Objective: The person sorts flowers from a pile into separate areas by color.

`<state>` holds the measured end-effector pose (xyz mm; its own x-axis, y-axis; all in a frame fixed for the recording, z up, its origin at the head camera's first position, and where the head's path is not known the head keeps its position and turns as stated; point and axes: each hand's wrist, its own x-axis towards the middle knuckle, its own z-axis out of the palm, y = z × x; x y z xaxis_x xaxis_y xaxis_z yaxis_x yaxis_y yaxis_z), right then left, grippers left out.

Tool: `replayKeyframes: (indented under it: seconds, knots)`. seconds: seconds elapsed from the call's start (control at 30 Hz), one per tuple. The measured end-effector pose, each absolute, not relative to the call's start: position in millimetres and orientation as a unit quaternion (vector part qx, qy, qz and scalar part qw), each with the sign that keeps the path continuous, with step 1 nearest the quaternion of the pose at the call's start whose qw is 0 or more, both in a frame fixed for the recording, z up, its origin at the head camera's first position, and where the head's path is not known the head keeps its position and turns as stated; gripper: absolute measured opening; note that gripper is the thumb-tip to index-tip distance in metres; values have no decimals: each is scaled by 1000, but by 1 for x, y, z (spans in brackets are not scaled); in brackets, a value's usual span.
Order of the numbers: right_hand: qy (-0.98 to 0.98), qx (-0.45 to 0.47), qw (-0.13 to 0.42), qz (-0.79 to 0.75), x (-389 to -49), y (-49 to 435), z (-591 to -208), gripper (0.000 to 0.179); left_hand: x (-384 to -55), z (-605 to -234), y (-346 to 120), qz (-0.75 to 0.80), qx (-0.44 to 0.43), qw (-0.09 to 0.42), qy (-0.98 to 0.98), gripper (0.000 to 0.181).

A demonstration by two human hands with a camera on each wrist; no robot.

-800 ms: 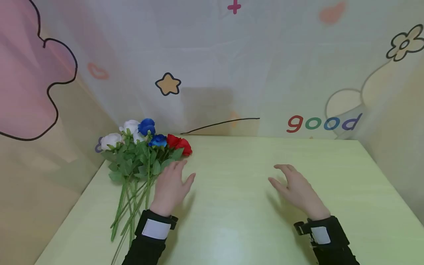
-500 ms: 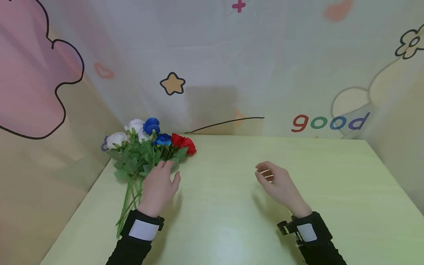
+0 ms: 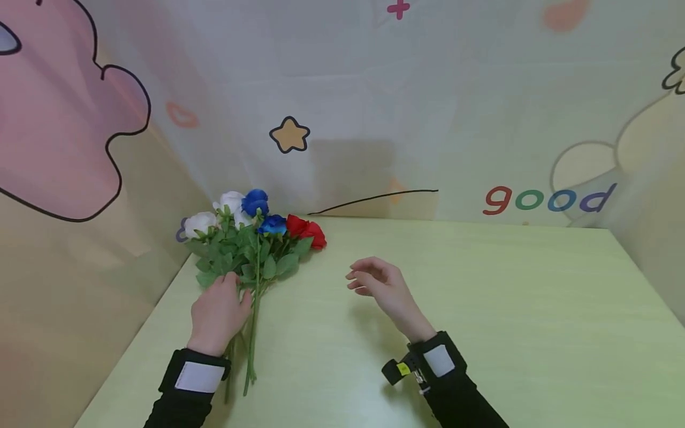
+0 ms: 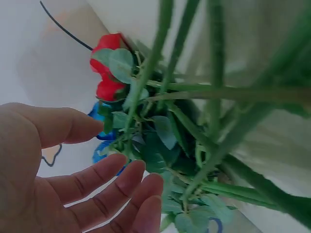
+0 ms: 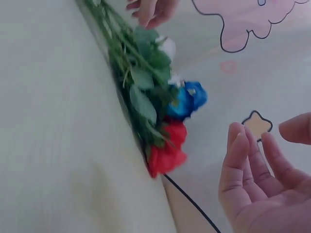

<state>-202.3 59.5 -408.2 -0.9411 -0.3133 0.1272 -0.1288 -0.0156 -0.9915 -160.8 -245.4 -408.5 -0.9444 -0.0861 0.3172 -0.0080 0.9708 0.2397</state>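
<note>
Artificial roses with long green stems lie in a bunch at the table's left: white roses, blue roses and red roses over green leaves. My left hand is over the stems just below the leaves. In the left wrist view its thumb stands apart from the fingers, and nothing is between them. To the right of the bunch, my right hand hovers above the table, its fingers loosely bent and holding nothing.
The pale yellow-green table meets a printed backdrop cloth along its far edge. The cloth also runs down both sides. Each wrist wears a black strap with a camera.
My left hand has moved left onto the stems below the leaves. My right hand has moved left across the table toward the flowers. The head view has turned slightly left.
</note>
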Motion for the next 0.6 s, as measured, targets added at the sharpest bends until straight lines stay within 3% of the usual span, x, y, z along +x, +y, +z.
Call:
replayKeyframes:
  seconds: [0.2,0.43,0.6]
  knots:
    - [670,-139,124,-718,-199,36,-415,24,-162,-415,-248,-140,28,116,-983,29]
    - [678,-155,132,-707,-196,34,-416,25,-166,-419,-239,-158,18,75,-984,20]
    - [678,-160,135,-704,-193,35,-413,24,-167,-423,-238,-169,5,70,-983,25]
